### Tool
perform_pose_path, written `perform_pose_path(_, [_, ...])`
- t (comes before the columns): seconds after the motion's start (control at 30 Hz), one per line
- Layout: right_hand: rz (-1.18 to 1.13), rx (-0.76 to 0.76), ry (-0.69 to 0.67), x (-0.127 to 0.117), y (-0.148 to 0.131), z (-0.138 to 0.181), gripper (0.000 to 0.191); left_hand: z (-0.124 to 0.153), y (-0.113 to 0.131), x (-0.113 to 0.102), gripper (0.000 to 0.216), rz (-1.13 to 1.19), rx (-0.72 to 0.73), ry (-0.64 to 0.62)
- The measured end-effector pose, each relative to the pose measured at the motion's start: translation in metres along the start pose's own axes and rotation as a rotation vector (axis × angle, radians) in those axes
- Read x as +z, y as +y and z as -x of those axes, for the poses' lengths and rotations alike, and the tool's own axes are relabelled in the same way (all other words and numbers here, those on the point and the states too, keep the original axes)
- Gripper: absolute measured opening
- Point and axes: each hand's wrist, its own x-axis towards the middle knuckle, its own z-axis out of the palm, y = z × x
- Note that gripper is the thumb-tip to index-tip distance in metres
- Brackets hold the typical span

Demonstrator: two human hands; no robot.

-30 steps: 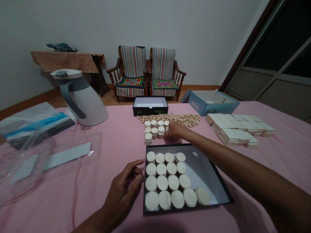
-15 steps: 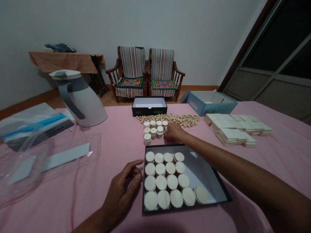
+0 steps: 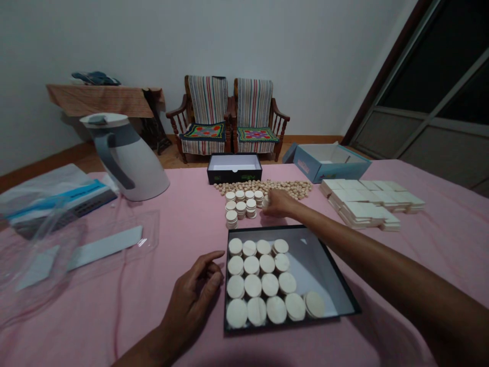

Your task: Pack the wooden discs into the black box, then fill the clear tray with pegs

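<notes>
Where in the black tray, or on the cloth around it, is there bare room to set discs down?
The black tray is bare along its right side, beside the disc rows. Pink cloth lies open between the tray and the square tiles, and between the left hand and the jug. Behind the tray it is crowded: disc stacks, beads, right hand.

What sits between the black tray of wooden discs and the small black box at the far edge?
In the head view: stacked small discs, the right hand at them, then a strip of beads.
</notes>
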Motion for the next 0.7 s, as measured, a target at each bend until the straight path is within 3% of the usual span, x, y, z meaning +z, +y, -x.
perform_pose_path(0.13, [0.039, -0.096, 0.002, -0.038, 0.013, 0.044, 0.025, 0.0, 0.002, 0.001, 0.031, -0.001, 0.0, -0.013])
perform_pose_path(0.23, [0.076, -0.209, -0.052, -0.05, 0.023, 0.083, 0.016, -0.001, 0.003, 0.001, 0.032, -0.002, -0.001, -0.013])
perform_pose_path(0.43, [0.027, -0.23, -0.15, -0.017, 0.039, 0.131, 0.015, -0.001, 0.003, 0.002, 0.033, 0.005, -0.016, -0.018])
perform_pose_path(0.57, [0.02, -0.279, -0.223, 0.008, 0.043, 0.134, 0.024, -0.002, 0.004, 0.002, 0.034, -0.013, -0.017, -0.003])
perform_pose_path(0.7, [0.102, -0.295, -0.29, 0.018, 0.039, 0.129, 0.031, -0.003, 0.007, 0.002, 0.034, -0.046, -0.016, 0.009])
